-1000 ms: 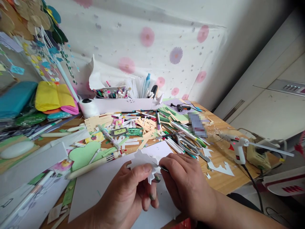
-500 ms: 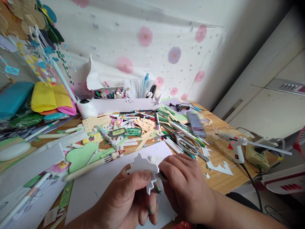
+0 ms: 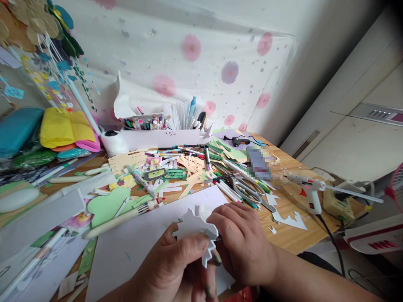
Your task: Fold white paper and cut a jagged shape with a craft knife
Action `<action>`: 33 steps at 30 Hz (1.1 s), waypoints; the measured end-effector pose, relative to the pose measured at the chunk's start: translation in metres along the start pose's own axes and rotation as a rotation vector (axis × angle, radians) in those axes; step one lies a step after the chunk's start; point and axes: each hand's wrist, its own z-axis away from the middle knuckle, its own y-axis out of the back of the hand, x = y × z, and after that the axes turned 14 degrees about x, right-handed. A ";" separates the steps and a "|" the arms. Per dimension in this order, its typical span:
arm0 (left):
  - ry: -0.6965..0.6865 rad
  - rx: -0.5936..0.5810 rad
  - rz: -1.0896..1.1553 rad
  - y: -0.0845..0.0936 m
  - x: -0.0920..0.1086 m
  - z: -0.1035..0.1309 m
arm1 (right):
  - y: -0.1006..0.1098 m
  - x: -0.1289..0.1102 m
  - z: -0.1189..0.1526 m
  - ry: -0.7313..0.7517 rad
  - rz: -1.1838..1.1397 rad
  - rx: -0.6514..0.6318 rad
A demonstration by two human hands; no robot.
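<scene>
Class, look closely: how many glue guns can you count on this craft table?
2. A white glue gun stands propped near the table's right edge, and a small black glue gun lies further back by the purple paper. More could be buried under the clutter.

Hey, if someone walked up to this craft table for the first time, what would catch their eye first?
Probably the jagged white paper cutout pinched between the left hand and right hand at the near edge. Behind it, a jumble of markers and paper scraps covers the middle of the wooden table, with scissors beside them. A white glue gun stands at the right, a red light glowing on its body.
</scene>
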 end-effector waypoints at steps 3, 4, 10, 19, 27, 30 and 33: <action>-0.012 -0.021 0.046 -0.002 -0.002 -0.002 | -0.002 0.000 0.001 -0.017 0.002 0.047; -0.011 -0.030 0.053 -0.002 -0.003 -0.002 | -0.002 0.000 0.001 -0.026 0.009 0.057; -0.069 0.013 0.059 -0.005 0.000 -0.001 | -0.003 0.002 0.002 -0.061 0.046 0.042; -0.248 0.127 0.073 0.001 0.024 -0.017 | 0.008 0.001 0.000 -0.192 -0.136 -0.038; -0.256 -0.015 -0.028 0.009 0.020 -0.018 | 0.021 0.005 -0.009 -0.432 -0.409 -0.312; -0.233 -0.061 -0.017 0.010 0.020 -0.019 | 0.020 0.004 -0.009 -0.433 -0.426 -0.339; -0.215 -0.070 -0.027 0.011 0.020 -0.018 | 0.019 0.003 -0.010 -0.432 -0.424 -0.357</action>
